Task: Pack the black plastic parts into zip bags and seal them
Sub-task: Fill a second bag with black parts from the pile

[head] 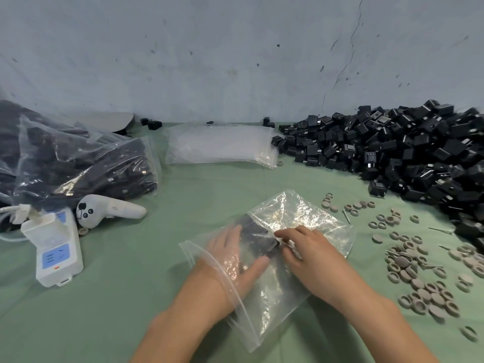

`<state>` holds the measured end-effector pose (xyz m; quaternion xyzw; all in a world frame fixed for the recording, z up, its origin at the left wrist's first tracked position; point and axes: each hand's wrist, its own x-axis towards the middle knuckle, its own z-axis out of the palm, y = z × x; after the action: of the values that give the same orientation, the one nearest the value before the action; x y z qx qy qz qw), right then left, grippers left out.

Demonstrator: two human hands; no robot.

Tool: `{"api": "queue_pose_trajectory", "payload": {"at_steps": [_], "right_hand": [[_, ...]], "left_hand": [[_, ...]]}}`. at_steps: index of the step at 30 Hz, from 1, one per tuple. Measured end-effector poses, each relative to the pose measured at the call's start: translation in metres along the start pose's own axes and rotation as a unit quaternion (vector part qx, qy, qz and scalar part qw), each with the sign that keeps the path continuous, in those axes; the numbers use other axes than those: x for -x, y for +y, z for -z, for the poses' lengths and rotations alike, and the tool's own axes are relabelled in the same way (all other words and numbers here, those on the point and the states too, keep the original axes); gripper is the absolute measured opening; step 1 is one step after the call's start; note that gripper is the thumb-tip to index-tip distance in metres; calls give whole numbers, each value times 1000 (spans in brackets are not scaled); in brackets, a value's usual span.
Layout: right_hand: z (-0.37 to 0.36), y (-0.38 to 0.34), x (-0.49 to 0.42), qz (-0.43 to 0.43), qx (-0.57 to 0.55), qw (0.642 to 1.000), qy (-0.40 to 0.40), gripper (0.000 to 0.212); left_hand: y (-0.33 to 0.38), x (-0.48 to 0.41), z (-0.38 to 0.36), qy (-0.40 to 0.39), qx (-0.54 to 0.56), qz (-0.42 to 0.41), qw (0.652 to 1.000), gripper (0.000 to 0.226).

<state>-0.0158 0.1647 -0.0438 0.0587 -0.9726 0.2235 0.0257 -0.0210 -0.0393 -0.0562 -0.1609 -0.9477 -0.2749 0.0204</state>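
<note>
A clear zip bag lies on the green table in front of me, its zip mouth toward my left forearm. My left hand is inside the bag, fingers and thumb around a small bunch of black plastic parts. My right hand rests on top of the bag from outside and pinches the film beside those parts. A big heap of loose black parts fills the right rear of the table.
Filled zip bags are stacked at the left. A pile of empty bags lies at the back centre. A white controller and a white power strip sit at the left. Several grey rings and discs are scattered at the right.
</note>
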Motion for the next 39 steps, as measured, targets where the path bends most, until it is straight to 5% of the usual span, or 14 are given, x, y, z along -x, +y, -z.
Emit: {"api": "queue_pose_trajectory", "payload": {"at_steps": [5,9,15,20,27,39], "right_hand": [[2,2,0,1,2,1000,-6,36],[2,-2,-1,-4,7,1000,-6,35],[4,-4,0,-13,6,1000,-9,34],[7,-2,1,-8,1,1000,-9,35],[11,2,2,-13,6,1000,-6,35],[13,7,2,-13,0,1000,-18,34]], "left_hand": [[-12,30,26,-93,-29,-76,992,53],[-6,32,32,-68,-76,-87,991,38],[9,30,29,-23,-108,-48,993,48],[-4,34,38,-98,-48,-67,992,76],[8,32,35,-79,-30,-112,990,15],[8,15,14,-39,-46,-117,991,27]]}}
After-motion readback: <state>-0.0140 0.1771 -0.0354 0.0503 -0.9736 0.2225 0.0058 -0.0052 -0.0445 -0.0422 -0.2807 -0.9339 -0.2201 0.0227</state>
